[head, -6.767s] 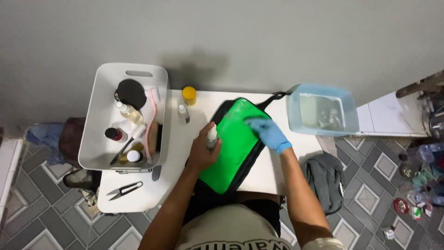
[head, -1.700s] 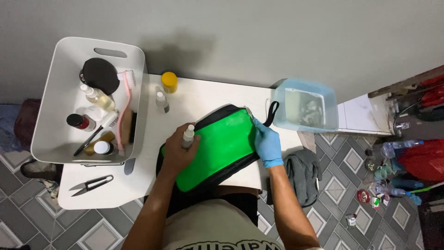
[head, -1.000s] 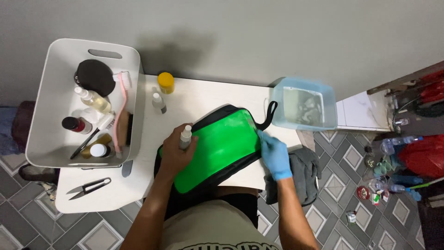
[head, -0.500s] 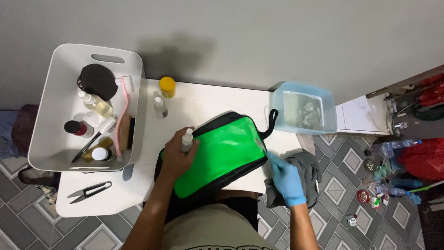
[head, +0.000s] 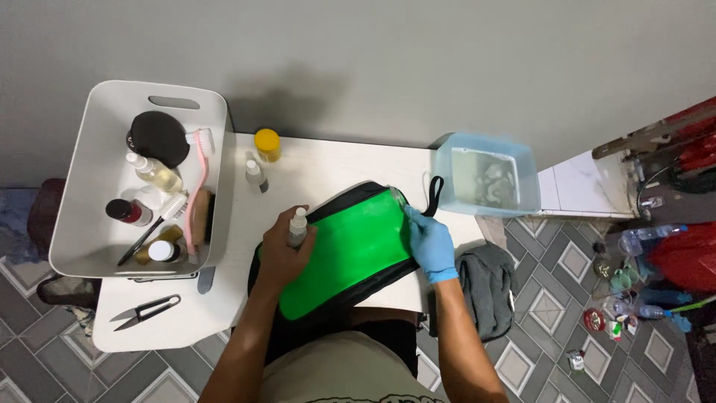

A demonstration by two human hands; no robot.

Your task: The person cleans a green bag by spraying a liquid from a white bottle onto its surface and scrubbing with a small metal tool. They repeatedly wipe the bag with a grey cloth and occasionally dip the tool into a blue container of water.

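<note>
A bright green bag with black trim and a black strap lies on the white table in front of me. My left hand rests on the bag's left part and grips a small clear spray bottle upright. My right hand, in a blue glove, lies against the bag's right edge with the fingers on the trim. I cannot tell whether it pinches anything.
A white basket at the left holds bottles, brushes and a black pad. A yellow-capped jar and a small bottle stand behind the bag. Black snips lie front left. A blue water tub sits right; a grey cloth hangs below.
My gloved right hand dropped to the grey cloth at the table's right edge, then came back up to the bag's right edge. The left hand stayed on the bag with the bottle.
</note>
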